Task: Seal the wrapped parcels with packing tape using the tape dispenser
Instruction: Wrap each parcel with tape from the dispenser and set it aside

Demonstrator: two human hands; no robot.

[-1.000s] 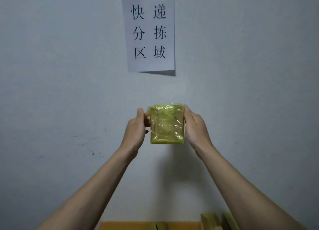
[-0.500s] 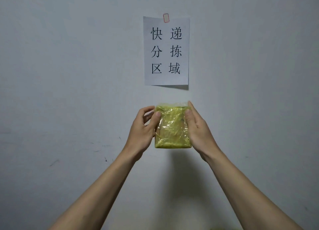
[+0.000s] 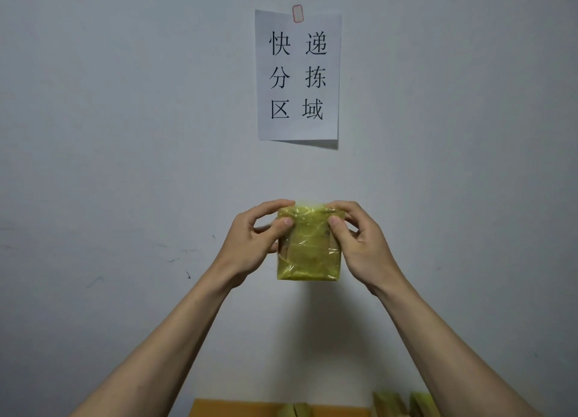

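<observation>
Both hands (image 3: 250,244) (image 3: 364,247) grip the parcel (image 3: 308,254) (yellow, glossy)

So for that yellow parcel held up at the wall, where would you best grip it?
By its two side edges, one hand from each side, as the left hand and right hand do now. The parcel is a flat upright slab, and its glossy film looks slippery, so thumbs in front and fingers behind probably hold best.

parcel (image 3: 308,251): yellow-green, glossy clear film with pale creases
paper sign (image 3: 298,75): white, printed with black characters
clip (image 3: 297,13): pale, outlined in red
wall (image 3: 125,135): light grey, marked with dark scuffs
surface (image 3: 237,408): orange-yellow
lower parcels (image 3: 389,403): yellow-green
</observation>
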